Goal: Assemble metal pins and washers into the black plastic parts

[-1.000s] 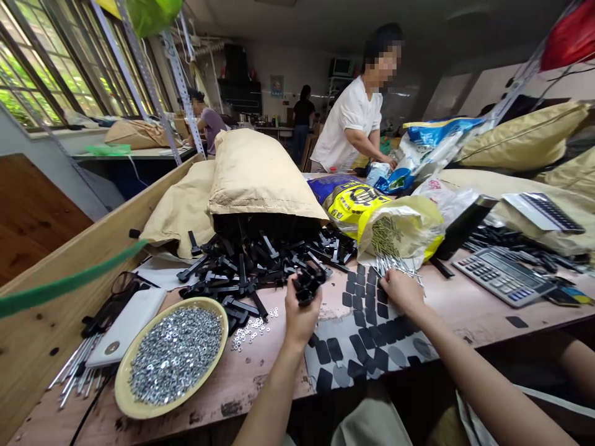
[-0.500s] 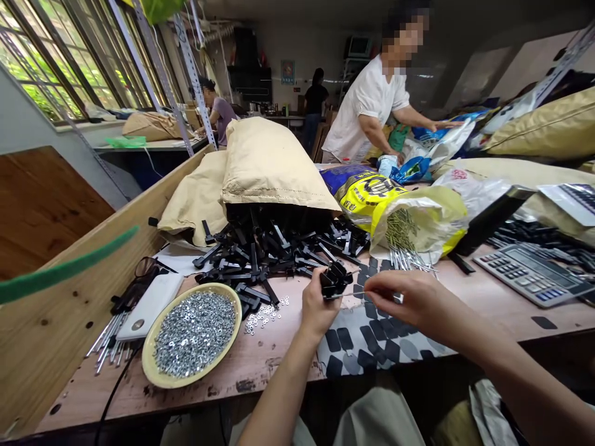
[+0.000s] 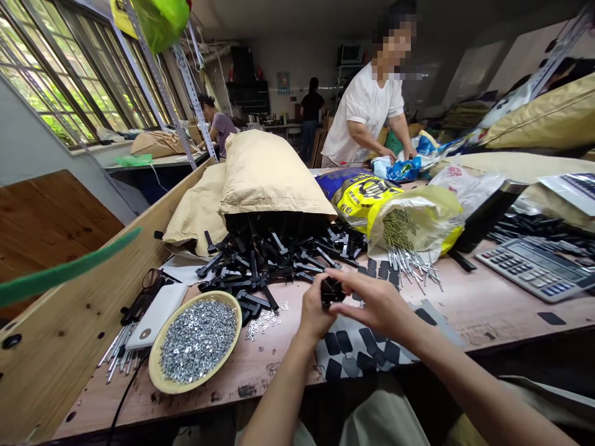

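Note:
My left hand (image 3: 315, 311) is closed around a bundle of black plastic parts (image 3: 331, 290) above the table's front edge. Pressed against that bundle from the right, my right hand (image 3: 379, 301) pinches its fingers; whatever they pinch is hidden. A heap of the same black parts (image 3: 274, 254) spills from a tan sack (image 3: 269, 173) just beyond my hands. To the left lies a yellow dish of small metal washers (image 3: 198, 339). Long metal pins (image 3: 411, 263) pour out of a yellow-green bag (image 3: 418, 223) on the right.
A sheet of black pads (image 3: 367, 350) lies under my hands. A calculator (image 3: 534, 269) sits at the right, a white power bank (image 3: 155, 314) and glasses at the left by the wooden side wall. A person in white (image 3: 367, 121) handles bags across the table.
My right hand left the pile of pins, carried one toward the left hand, and now meets the black bundle. The person in white shifted their arms among the bags.

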Demonstrator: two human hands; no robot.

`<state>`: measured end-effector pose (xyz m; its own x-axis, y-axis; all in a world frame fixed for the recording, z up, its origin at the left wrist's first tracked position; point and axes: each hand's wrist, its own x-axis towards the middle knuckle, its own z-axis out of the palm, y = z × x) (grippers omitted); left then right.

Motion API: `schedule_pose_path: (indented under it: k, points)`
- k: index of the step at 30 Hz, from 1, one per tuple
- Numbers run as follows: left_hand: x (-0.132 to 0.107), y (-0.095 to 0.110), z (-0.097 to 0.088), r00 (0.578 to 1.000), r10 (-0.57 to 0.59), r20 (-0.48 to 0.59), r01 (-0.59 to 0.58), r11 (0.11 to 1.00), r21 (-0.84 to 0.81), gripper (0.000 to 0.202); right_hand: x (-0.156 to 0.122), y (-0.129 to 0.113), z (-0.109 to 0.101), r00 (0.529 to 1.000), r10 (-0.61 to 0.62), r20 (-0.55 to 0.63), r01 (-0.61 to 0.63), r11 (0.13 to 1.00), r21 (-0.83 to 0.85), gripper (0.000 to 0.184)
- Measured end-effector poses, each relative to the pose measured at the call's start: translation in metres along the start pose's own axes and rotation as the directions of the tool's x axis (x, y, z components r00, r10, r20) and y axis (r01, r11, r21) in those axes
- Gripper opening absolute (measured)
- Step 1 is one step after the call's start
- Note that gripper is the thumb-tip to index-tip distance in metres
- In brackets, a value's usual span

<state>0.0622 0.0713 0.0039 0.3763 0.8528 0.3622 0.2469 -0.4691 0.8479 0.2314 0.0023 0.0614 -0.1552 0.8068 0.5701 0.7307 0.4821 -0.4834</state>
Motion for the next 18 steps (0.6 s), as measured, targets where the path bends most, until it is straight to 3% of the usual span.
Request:
schedule_pose_path:
  k: [1, 2, 4, 5, 6, 8, 11, 14, 17, 18]
  points:
    - [0.002, 0.004, -0.003, 0.998, -0.035, -0.055, 0.033, 0.999, -0.04, 0.036, -0.008, 0.011, 0.002, 0.988, 0.101, -0.117, -0.094, 0.994, 0.06, 0.039]
    - [0.004, 0.009, -0.006, 0.991, -0.075, -0.115, 0.066, 0.994, -0.082, 0.034, -0.018, 0.024, 0.006, 0.943, 0.224, -0.244, -0.204, 0.973, 0.105, 0.036]
    - [0.008, 0.023, -0.013, 0.982, -0.121, -0.146, 0.097, 0.983, -0.157, 0.033, -0.04, 0.053, 0.017, 0.789, 0.446, -0.422, -0.421, 0.893, 0.156, 0.036]
    - [0.011, 0.031, -0.015, 0.987, -0.119, -0.112, 0.097, 0.977, -0.188, 0.035, -0.051, 0.067, 0.025, 0.735, 0.522, -0.433, -0.507, 0.847, 0.16, 0.038]
    - [0.013, 0.038, -0.017, 0.991, -0.118, -0.067, 0.101, 0.97, -0.219, 0.038, -0.061, 0.079, 0.034, 0.711, 0.576, -0.404, -0.562, 0.81, 0.165, 0.04]
    - [0.019, 0.05, -0.02, 0.986, -0.154, -0.07, 0.129, 0.95, -0.284, 0.04, -0.077, 0.094, 0.05, 0.708, 0.634, -0.312, -0.61, 0.771, 0.182, 0.042]
    - [0.027, 0.06, -0.02, 0.971, -0.209, -0.115, 0.156, 0.92, -0.359, 0.046, -0.086, 0.098, 0.064, 0.751, 0.625, -0.212, -0.593, 0.78, 0.2, 0.042]
    - [0.031, 0.064, -0.021, 0.979, -0.201, -0.004, 0.181, 0.89, -0.419, 0.054, -0.085, 0.095, 0.065, 0.787, 0.599, -0.144, -0.568, 0.797, 0.206, 0.041]
    - [0.028, 0.071, -0.021, 0.95, -0.309, -0.047, 0.251, 0.843, -0.476, 0.051, -0.082, 0.093, 0.061, 0.796, 0.589, -0.143, -0.551, 0.801, 0.234, 0.04]
    - [0.026, 0.074, -0.021, 0.952, -0.306, -0.015, 0.261, 0.834, -0.486, 0.053, -0.082, 0.093, 0.06, 0.799, 0.584, -0.144, -0.544, 0.804, 0.238, 0.04]
